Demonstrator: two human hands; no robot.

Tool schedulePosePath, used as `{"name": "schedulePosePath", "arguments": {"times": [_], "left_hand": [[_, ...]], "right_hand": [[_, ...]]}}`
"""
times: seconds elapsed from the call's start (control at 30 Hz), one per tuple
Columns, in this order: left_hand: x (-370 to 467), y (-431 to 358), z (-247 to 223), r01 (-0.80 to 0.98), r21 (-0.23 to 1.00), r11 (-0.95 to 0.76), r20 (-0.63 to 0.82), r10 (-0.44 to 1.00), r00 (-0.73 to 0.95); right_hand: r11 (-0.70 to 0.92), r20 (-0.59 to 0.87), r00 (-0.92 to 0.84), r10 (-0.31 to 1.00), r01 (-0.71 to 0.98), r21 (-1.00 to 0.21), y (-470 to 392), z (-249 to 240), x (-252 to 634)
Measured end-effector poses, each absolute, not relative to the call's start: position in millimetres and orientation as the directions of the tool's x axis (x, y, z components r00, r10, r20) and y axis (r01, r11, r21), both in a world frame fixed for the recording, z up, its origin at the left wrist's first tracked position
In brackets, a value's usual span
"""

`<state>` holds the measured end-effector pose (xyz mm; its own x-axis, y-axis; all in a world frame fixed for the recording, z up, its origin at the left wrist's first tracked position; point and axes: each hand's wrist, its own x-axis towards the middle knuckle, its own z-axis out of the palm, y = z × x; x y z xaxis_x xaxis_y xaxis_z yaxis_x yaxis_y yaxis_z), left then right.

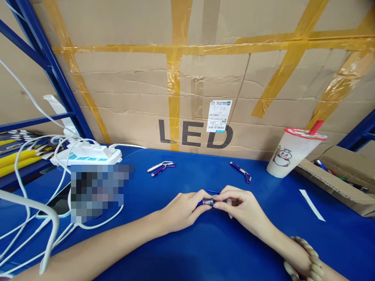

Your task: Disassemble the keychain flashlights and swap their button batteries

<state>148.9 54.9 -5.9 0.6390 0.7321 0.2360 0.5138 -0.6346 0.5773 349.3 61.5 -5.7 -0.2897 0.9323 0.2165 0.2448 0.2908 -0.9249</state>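
My left hand (183, 210) pinches a small blue keychain flashlight (207, 201) between thumb and fingers, just above the blue table. At its right end, the thumb and forefinger of my right hand (241, 201) are closed on the tip; the fingers partly hide it. A blue carabiner clip (213, 192) shows behind the fingertips. Farther back lie a silver keychain flashlight (155, 167) and a purple one (158, 171) side by side, with clips. Another purple keychain flashlight (238, 168) lies beyond my right hand.
A milk tea cup (288, 154) with a red straw stands at the right, beside an open cardboard box (331, 187) of small items. A white paper strip (312, 205) lies nearby. At left are a power strip (88, 154), cables and a phone (58, 203). A large carton (131, 86) stands behind.
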Motion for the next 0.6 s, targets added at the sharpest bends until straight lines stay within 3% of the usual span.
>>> {"name": "schedulePosePath", "arguments": {"times": [0.6], "left_hand": [[151.1,54.0,-4.4,0.568,0.545,-0.617,0.211,0.756,0.62]], "right_hand": [[0.389,0.322,-0.292,0.901,0.213,-0.896,62.5,-13.0,350.3]]}}
